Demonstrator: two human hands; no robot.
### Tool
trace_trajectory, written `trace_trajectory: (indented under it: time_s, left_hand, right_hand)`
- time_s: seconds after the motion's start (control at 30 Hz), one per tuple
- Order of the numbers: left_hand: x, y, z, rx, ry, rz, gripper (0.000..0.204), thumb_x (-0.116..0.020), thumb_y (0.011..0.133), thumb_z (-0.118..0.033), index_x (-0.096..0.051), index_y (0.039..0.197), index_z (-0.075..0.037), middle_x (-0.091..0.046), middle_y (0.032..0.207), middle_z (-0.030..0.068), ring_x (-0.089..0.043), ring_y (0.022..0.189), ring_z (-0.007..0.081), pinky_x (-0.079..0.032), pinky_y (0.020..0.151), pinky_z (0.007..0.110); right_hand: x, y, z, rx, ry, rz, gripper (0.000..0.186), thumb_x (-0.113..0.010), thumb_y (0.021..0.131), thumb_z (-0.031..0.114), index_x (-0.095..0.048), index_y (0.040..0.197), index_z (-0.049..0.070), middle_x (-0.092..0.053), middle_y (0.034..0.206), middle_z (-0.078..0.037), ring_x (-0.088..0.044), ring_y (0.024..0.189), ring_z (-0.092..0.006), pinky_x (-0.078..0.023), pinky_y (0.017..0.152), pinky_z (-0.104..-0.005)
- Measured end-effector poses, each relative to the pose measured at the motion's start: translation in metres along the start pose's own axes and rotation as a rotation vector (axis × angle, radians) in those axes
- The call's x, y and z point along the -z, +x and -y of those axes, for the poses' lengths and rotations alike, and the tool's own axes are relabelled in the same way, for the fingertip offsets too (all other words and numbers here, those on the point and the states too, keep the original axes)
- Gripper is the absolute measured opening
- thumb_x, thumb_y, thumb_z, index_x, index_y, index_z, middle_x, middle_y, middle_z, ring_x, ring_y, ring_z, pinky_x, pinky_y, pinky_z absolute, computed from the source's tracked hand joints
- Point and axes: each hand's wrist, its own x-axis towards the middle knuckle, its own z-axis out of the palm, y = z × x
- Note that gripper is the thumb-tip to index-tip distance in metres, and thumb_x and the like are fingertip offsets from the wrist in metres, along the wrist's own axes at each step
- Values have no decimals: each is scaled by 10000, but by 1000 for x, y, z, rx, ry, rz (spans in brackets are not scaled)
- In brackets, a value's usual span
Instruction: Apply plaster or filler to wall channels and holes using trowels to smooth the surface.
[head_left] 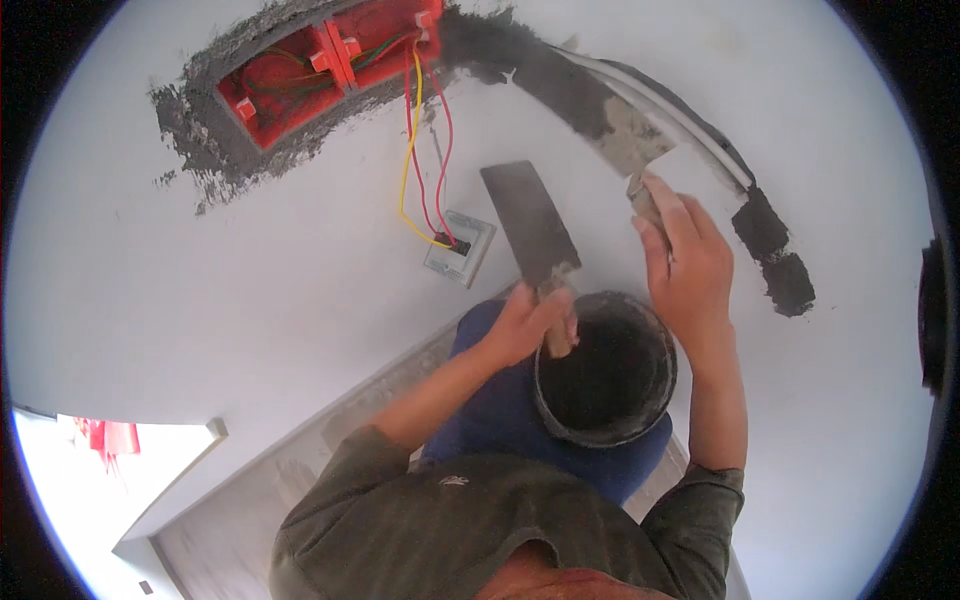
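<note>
My left hand (pixel 530 322) is closed round the worn handle of a trowel with a flat grey rectangular blade (pixel 530 222). The blade stands out in front of the white wall, apart from my other hand. My right hand (pixel 690 258) grips the stubby pale handle (pixel 646 204) of what looks like a putty knife. Its bright blade (pixel 688 168) lies at the wall, over the channel beside a white conduit (pixel 690 122). Dark grey mortar (pixel 560 90) fills part of that channel. Below my hands, a round black bucket (pixel 660 400) sits by my blue-trousered legs.
A red double wall box (pixel 344 55) with wires is set in the upper left, ringed by rough mortar (pixel 190 125). Red and yellow wires hang from it to a pale square plate (pixel 470 262). Another mortar patch (pixel 788 283) lies right. A bright opening (pixel 100 480) is lower left.
</note>
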Motion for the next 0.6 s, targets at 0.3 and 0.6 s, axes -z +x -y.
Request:
trace_trajectory:
  time_s: [0.3, 0.6]
  left_hand:
    - [-36, 80, 12, -323, -20, -252, 209, -564, 1051, -161, -443, 1146, -19, -587, 914, 69, -665, 783, 177, -548, 687, 334]
    - [-34, 52, -30, -74, -212, -172, 192, -543, 1053, -190, -432, 1135, -56, -560, 847, 71, -623, 631, 217, -542, 539, 377]
  right_hand:
    - [29, 28, 18, 182, -434, 72, 442, -760, 844, 97, -675, 1278, 97, -661, 972, -63, -656, 894, -247, -539, 725, -378]
    - [31, 43, 54, 233, -564, 106, 413, -723, 844, 103, -665, 1253, 79, -606, 908, -34, -622, 822, -223, -518, 658, -360]
